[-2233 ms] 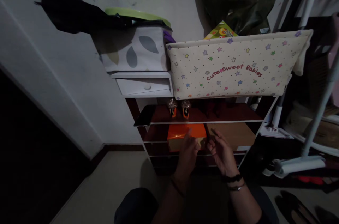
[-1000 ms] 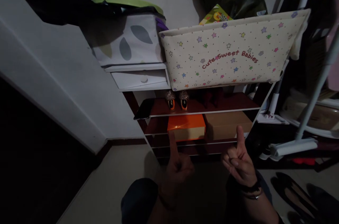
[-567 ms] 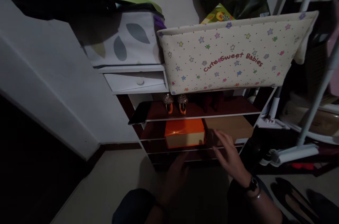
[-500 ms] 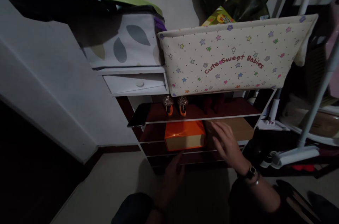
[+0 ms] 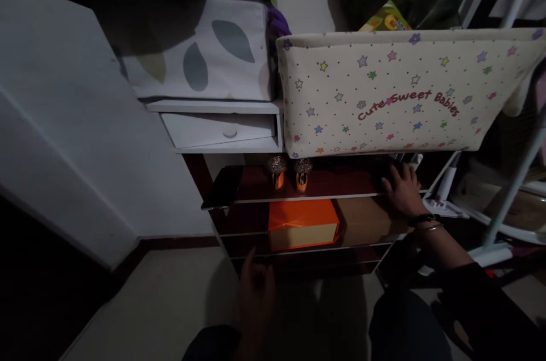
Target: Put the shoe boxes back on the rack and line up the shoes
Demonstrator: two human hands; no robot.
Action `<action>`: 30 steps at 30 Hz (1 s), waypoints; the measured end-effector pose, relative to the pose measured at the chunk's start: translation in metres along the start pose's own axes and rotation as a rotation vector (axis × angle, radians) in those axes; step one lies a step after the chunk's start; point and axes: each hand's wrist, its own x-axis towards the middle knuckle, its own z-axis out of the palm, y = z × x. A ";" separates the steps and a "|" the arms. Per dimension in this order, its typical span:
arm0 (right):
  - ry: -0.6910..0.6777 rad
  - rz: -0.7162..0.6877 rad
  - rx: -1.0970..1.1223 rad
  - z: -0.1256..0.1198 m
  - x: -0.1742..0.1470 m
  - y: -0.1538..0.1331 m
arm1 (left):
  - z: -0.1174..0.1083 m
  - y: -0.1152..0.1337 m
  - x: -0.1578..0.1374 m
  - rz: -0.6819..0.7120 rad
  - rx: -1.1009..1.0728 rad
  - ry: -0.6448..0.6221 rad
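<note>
My right hand (image 5: 403, 190) reaches onto the right end of the upper shelf (image 5: 336, 182), its fingers spread and pointing inward. Dark shapes around its fingertips are too dim to name. Just under that wrist sits a brown cardboard box (image 5: 367, 222) on the shelf below. Beside this box, to the left, is an orange box (image 5: 302, 224) with a pale front side. Low in front of the rack, my left hand (image 5: 256, 293) hangs with its index finger stretched out and the thumb apart, touching nothing that I can see. A small pair of orange things with glittery tops (image 5: 278, 173) stands on the upper shelf.
A cream fabric basket (image 5: 384, 94) printed with stars overhangs the rack's top. Left of it, a leaf-patterned fabric box (image 5: 230, 54) rests above a small white drawer (image 5: 222, 131). A black flat object (image 5: 222, 186) juts from the shelf's left end. A pole (image 5: 520, 179) leans at right.
My right hand has moved from beside the orange box up and right onto the upper shelf. The brown box now lies uncovered by it. My left hand has shifted left; the view has moved too.
</note>
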 end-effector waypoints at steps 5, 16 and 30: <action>0.320 -0.183 0.201 -0.013 -0.019 -0.032 | 0.001 0.000 0.002 -0.042 -0.105 0.019; -0.155 -0.983 0.254 -0.012 -0.029 -0.204 | -0.006 -0.002 0.002 -0.126 -0.170 0.021; 0.235 -0.269 0.469 -0.022 -0.126 -0.067 | 0.024 -0.028 0.002 -0.432 -0.388 0.029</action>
